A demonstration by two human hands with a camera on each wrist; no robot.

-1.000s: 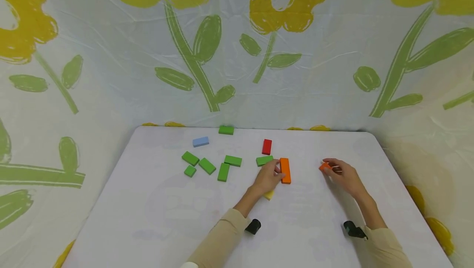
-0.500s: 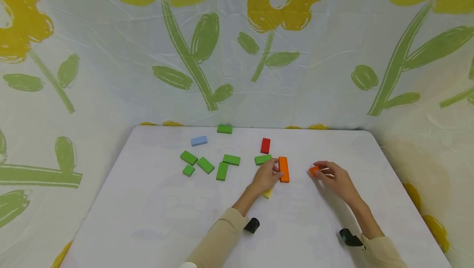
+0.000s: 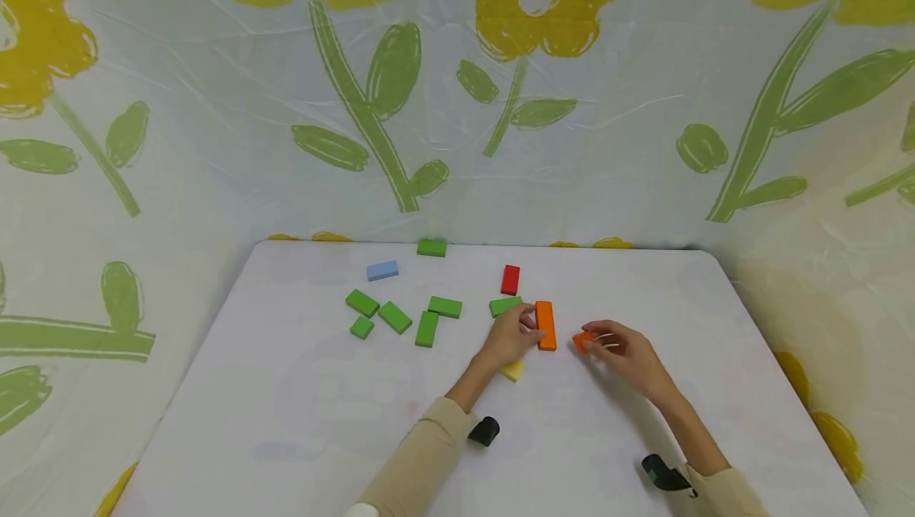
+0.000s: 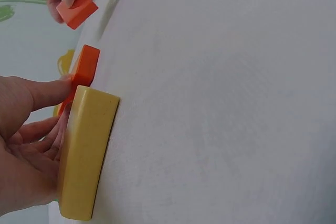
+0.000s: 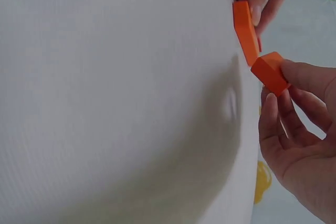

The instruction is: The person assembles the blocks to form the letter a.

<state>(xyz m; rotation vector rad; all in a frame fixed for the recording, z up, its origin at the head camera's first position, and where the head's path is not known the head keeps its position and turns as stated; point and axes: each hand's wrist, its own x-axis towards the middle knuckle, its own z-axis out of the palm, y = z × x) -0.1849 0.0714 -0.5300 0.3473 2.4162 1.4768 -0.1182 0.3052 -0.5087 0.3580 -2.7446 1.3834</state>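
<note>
A small orange block [image 3: 582, 341] is pinched between the thumb and fingers of my right hand [image 3: 629, 354], tilted and held just above the table, as its shadow shows in the right wrist view. To its left, a longer orange block [image 3: 546, 326] lies on the table. My left hand [image 3: 509, 340] holds that longer block by its left side, thumb nearer to me and index finger towards the far end. A gap separates the two orange blocks in the head view. Beside my left wrist lies a yellow block [image 4: 86, 156], partly hidden by the hand in the head view.
A red block [image 3: 511, 279] and a green block [image 3: 505, 306] lie just beyond my left hand. Further left are several green blocks [image 3: 395, 317] and a blue block [image 3: 382, 270]. One green block [image 3: 432, 248] sits at the white table's [image 3: 322, 437] back edge, before a flowered cloth [image 3: 572, 183].
My right hand has moved left and slightly nearer to me, carrying the small orange block towards the longer one. My left hand has stayed at the longer block.
</note>
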